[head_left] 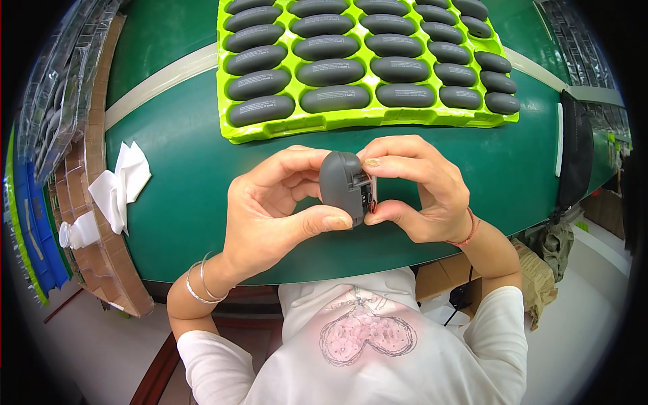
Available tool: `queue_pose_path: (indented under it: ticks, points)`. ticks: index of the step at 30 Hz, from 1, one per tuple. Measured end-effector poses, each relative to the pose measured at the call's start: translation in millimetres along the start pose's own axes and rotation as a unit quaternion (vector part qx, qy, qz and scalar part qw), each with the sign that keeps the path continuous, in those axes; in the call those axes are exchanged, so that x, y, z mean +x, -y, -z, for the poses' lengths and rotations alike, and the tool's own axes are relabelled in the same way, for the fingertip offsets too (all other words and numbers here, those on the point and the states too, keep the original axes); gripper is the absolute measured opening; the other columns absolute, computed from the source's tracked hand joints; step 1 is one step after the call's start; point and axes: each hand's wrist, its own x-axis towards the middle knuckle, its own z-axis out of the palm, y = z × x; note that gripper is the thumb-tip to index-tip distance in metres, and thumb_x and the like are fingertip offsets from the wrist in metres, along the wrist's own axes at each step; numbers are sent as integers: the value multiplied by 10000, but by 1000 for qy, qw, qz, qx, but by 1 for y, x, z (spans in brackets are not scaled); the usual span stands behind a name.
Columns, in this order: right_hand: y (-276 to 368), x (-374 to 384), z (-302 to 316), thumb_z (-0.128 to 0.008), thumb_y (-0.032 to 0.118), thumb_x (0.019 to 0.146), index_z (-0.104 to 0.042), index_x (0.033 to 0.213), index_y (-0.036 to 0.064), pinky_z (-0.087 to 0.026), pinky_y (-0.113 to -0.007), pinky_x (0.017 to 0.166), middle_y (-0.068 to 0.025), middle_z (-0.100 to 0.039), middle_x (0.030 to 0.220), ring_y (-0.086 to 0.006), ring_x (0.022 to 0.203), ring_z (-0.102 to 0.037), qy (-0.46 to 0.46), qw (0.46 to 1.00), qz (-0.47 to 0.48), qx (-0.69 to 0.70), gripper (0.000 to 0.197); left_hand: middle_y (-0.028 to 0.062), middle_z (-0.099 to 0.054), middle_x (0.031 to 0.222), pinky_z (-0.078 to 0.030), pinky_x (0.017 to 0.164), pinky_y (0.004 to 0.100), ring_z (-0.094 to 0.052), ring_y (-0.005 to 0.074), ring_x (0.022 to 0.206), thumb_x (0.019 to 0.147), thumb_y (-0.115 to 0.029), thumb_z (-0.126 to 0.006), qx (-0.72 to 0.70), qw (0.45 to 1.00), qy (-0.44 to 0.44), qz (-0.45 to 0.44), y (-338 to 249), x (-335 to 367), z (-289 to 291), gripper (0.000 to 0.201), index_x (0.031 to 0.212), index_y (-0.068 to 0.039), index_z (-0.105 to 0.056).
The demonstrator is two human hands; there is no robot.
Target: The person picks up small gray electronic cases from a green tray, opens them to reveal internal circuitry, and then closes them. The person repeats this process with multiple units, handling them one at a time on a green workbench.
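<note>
Head view, looking down on green table [189, 196].

Left hand [270, 209]: thumb and curled fingers pinching a dark grey housing [343, 185], thumb pressed along its lower edge, fingers wrapped behind its rounded back. Two thin silver bangles [199, 283] on that wrist.

Right hand [422, 189]: fingertips pressed together on the open, flat end of the housing; index finger along the top, thumb underneath. Small part at that end, with a trace of red, mostly covered by the fingertips; kind not discernible. Red cord [468, 233] round the right wrist.

Housing held in the air between both hands, above the near edge of the table, just short of the tray.

Lime-green tray [283, 129] beyond the hands, moulded in rows of oval pockets, each carrying a dark grey oval shell [334, 98]. Pale rectangular label on most shells; print too small to read. Far end of tray cut off by upper frame edge. Three shells at the right rim appear to sit on the tray's border; not certain.

Crumpled white cloth [121, 182] at the left table edge, on a brown cardboard box [108, 256]. White capped bottle [77, 233] beside it. Stacked clear plastic packages [61, 88] far left, contents indistinct. Blue and green sheet edges [34, 229] lower left, bent by the lens. Black bag [574, 162] hanging at the right, partly cut off.
</note>
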Motion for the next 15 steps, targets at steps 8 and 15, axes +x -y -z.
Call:
queue_pose_path:
  ticks: [8, 15]
  points:
    - [5, 5, 8, -789, 130, 714, -634, 1129, 28, -501, -380, 813, -128, -630, 1096, -291, 958, -609, 33, 997, -2, -76, 454, 161, -632, 1092, -532, 866, 364, -653, 229, 957, 734, -271, -832, -46, 990, -48, 123, -6, 3, -6, 559, 1115, -3, -522]
    - [11, 38, 93, -699, 2, 791, -677, 985, 28, -494, -294, 714, -81, -693, 906, -184, 789, -634, -111, 936, -15, -332, 197, 195, -634, 1102, -520, 914, 418, -647, 271, 1009, 737, -266, -828, -33, 989, -73, 125, -8, 9, -4, 483, 1009, -32, -504]
